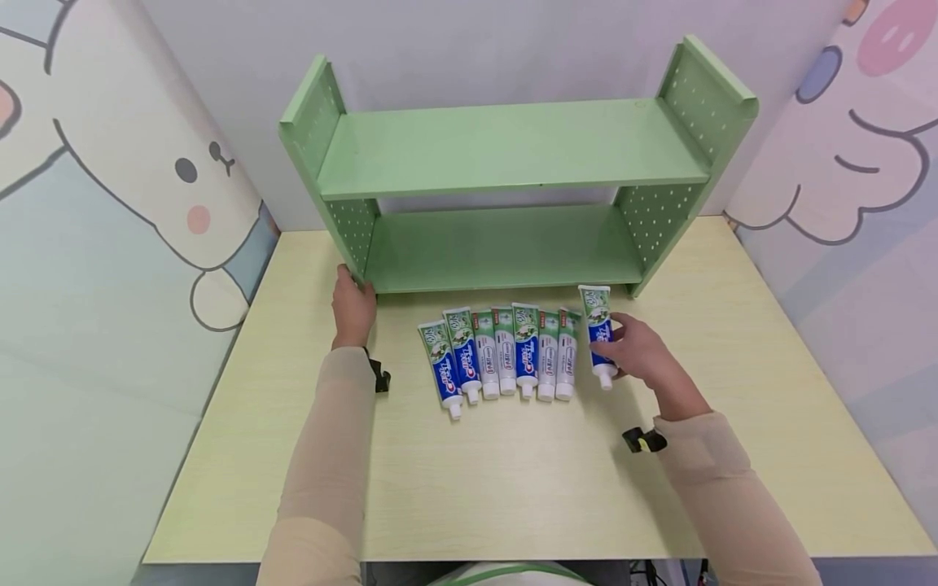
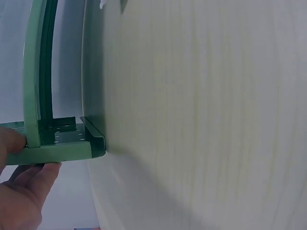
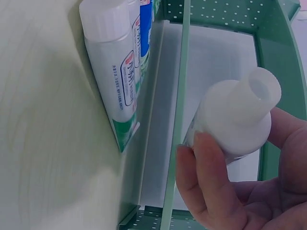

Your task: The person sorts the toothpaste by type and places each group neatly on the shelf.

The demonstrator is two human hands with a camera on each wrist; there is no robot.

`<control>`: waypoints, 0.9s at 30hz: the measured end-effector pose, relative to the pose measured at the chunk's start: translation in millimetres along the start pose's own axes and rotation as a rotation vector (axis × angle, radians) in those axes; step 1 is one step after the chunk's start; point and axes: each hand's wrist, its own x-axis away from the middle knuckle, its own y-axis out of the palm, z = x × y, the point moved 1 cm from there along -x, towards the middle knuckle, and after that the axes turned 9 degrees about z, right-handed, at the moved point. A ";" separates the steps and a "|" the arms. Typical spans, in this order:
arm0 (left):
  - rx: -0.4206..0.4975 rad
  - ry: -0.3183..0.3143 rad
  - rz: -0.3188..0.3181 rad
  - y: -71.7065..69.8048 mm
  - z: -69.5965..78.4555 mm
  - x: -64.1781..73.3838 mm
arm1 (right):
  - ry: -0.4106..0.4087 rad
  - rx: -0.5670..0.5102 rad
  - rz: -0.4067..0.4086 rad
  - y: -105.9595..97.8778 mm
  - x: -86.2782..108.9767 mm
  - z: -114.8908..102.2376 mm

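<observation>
Fingers of right hand (image 1: 639,352) pinch toothpaste tube (image 1: 597,313) near cap (image 1: 605,380), leaving flat end (image 1: 594,291) free; left hand (image 1: 353,311) grips side of green rack (image 1: 506,150), probably steadying it.

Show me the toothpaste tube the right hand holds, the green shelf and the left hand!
Crest toothpaste tube (image 1: 598,327), head view: blue part of its body.
Green two-tier shelf (image 1: 509,148), head view: its upper board.
Left hand (image 1: 353,311), head view: back of it.
</observation>
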 end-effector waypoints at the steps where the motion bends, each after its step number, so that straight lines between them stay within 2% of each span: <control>1: 0.001 0.002 0.000 0.0 0.1 0.0 | 0.001 0.004 0.001 -0.5 -0.5 -0.5; 20: -0.007 -0.002 -0.006 -0.8 0.2 0.2 | -0.035 0.002 0.014 -10.9 -15.6 -6.0; 27: -0.006 -0.009 -0.013 -1.6 1.2 1.0 | -0.024 0.001 0.015 -14.4 -20.4 -9.3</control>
